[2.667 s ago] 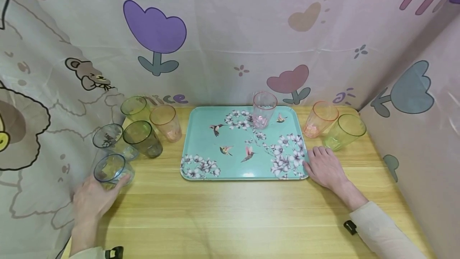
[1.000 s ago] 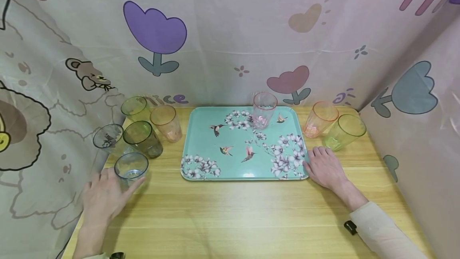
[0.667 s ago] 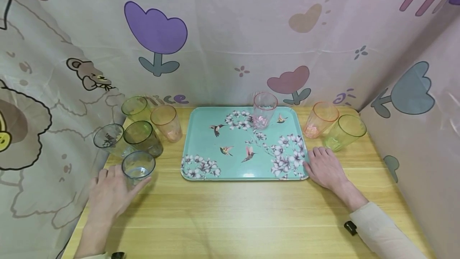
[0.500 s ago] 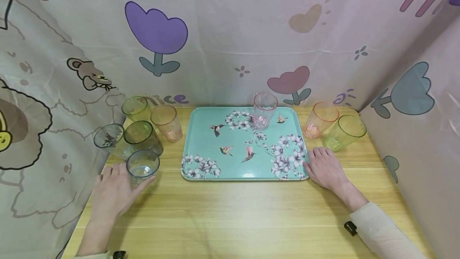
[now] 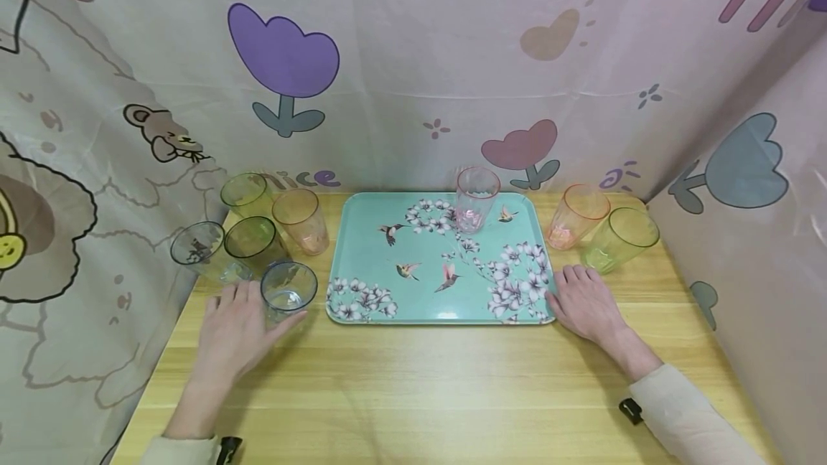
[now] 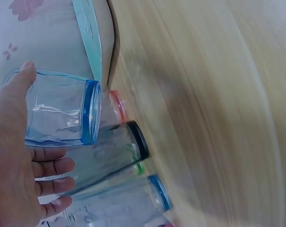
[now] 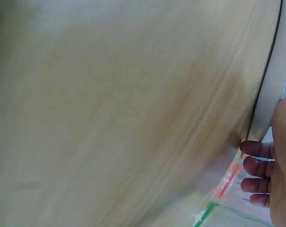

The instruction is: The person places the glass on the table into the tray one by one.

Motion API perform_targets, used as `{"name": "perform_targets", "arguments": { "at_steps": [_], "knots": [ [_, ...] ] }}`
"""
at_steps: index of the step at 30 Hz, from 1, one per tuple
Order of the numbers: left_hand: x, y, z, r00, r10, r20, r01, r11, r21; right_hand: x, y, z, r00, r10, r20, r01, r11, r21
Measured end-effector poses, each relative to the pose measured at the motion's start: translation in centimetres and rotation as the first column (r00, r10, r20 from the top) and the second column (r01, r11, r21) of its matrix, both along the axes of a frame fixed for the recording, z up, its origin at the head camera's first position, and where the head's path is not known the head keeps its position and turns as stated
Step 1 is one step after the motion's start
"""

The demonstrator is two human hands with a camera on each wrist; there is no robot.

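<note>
My left hand holds a clear blue-rimmed drinking glass upright, left of the tray's near left corner. In the left wrist view the thumb lies on one side of this glass, with the fingers curving on the other. A mint tray with birds and flowers lies mid-table, bearing a pink-rimmed glass. By the tray's near right corner my right hand rests on the table, palm down, holding nothing. Its slightly bent fingers show in the right wrist view.
Beyond the left hand stand a dark grey glass, a pale blue glass, an orange glass and a yellow-green glass. Right of the tray are an orange-red glass and another yellow-green glass. Printed curtains surround the table.
My left hand has carried the blue-rimmed glass from the table's left edge rightward, toward the tray and in front of the dark glass. The right hand has stayed put.
</note>
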State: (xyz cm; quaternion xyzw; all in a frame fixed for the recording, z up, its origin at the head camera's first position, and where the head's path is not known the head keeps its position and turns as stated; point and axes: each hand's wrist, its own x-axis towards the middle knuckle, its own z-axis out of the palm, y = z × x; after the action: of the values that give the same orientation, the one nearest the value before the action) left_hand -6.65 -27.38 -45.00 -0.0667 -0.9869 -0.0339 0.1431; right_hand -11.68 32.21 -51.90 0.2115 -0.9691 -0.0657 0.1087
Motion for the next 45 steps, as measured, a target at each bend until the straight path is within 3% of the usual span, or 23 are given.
{"name": "perform_targets", "arguments": {
  "at_steps": [6, 16, 31, 45],
  "knots": [
    [-0.5, 1.0, -0.1, 0.999, -0.041, -0.015, 0.04, 0.999, -0.016, 0.0, -0.1, 0.1, 1.0, -0.008, 0.012, 0.008, 1.0, -0.001],
    [-1.4, 3.5, 0.1, 0.992, -0.063, 0.111, 0.064, 0.998, -0.011, 0.0, 0.0, 0.1, 1.0, -0.016, 0.021, 0.016, 1.0, 0.006],
    [-2.8, 7.5, -0.5, 0.978, -0.198, 0.062, 0.202, 0.978, -0.058, 0.0, 0.0, 0.0, 1.0, -0.012, 0.023, 0.012, 1.0, 0.006],
    [-4.1, 11.0, -1.0, 0.959, -0.282, 0.03, 0.283, 0.952, -0.113, 0.1, 0.0, -0.1, 1.0, -0.007, 0.024, 0.007, 1.0, 0.0]
  ]
}}
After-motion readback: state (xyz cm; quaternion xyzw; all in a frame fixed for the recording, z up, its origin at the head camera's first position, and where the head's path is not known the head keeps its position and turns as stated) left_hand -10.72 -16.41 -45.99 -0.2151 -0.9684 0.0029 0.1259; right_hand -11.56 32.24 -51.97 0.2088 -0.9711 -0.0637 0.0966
